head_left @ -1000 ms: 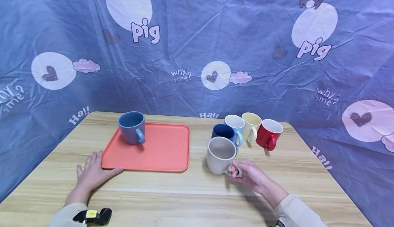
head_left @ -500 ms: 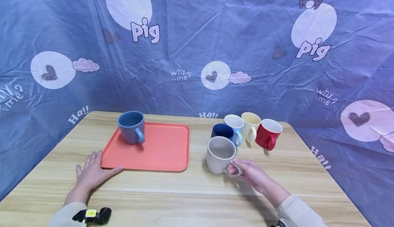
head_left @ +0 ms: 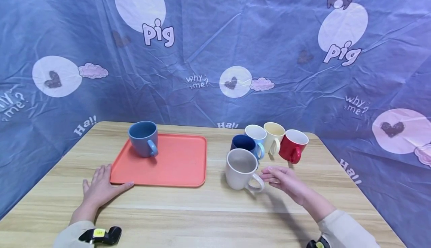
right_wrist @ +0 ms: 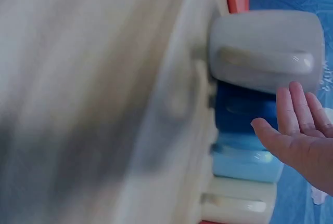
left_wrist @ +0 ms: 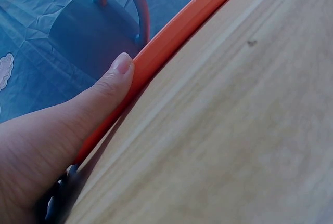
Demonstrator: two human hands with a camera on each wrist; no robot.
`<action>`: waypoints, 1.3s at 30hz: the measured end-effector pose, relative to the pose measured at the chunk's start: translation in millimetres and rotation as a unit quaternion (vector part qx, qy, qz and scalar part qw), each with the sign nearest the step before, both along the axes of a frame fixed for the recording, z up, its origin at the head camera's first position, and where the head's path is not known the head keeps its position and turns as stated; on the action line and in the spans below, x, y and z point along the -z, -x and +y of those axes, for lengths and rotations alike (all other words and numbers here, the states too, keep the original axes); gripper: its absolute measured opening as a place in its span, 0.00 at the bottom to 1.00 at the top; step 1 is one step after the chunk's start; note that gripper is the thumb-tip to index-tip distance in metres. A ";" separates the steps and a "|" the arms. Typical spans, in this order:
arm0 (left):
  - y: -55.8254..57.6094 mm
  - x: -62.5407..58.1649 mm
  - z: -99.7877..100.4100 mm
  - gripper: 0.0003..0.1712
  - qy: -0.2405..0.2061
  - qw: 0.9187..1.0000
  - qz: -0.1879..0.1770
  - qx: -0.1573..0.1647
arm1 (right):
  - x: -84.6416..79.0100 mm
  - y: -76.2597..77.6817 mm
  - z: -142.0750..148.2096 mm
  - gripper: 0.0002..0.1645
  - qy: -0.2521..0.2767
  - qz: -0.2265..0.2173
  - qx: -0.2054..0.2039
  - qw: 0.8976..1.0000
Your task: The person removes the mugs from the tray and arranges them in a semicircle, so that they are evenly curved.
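Observation:
A light grey mug [head_left: 237, 175] stands upright on the table, its handle turned toward the front right. Just right of that handle is my right hand [head_left: 286, 182], fingers extended and holding nothing; the right wrist view shows the fingers [right_wrist: 289, 112] spread beside the mug. My left hand [head_left: 101, 190] rests at the front left corner of a coral-red tray [head_left: 182, 169], with the thumb along its front edge and the other fingers at its left side. On the tray's back left part stands a grey-blue mug [head_left: 143, 143], also seen beyond the thumb in the left wrist view.
Behind the grey mug stand a dark blue mug [head_left: 240, 143], a light blue mug [head_left: 260, 139], a cream mug [head_left: 269, 145] and a red mug [head_left: 289, 147], close together. A blue printed curtain [head_left: 208, 53] hangs along the table's back edge.
My right hand has let go of the grey mug's handle and drawn back a little to the right, its fingers straightening. The mug and my left hand have stayed in place.

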State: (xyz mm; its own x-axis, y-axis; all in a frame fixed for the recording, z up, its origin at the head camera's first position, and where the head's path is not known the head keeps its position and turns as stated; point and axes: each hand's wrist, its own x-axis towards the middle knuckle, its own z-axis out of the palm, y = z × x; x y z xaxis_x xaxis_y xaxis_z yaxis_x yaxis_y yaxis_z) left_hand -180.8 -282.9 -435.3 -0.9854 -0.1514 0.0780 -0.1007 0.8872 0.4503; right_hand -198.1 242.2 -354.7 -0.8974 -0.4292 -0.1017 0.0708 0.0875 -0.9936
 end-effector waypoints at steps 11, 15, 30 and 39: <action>-0.9 -0.6 0.5 0.66 -0.003 1.000 0.000 0.001 | -41.8 11.4 -3.1 0.24 -0.044 0.050 0.036 0.997; -0.9 -1.5 0.4 0.66 -0.002 1.000 -0.002 0.002 | -56.5 20.7 -14.5 0.26 -0.052 0.068 0.030 0.996; 0.1 1.9 -0.8 0.65 0.005 1.000 0.005 0.003 | -83.0 59.0 -85.1 0.31 -0.061 0.070 0.016 0.996; -0.3 1.9 0.9 0.65 0.010 1.000 0.013 0.003 | -86.0 71.7 -136.3 0.27 -0.044 0.046 0.012 0.998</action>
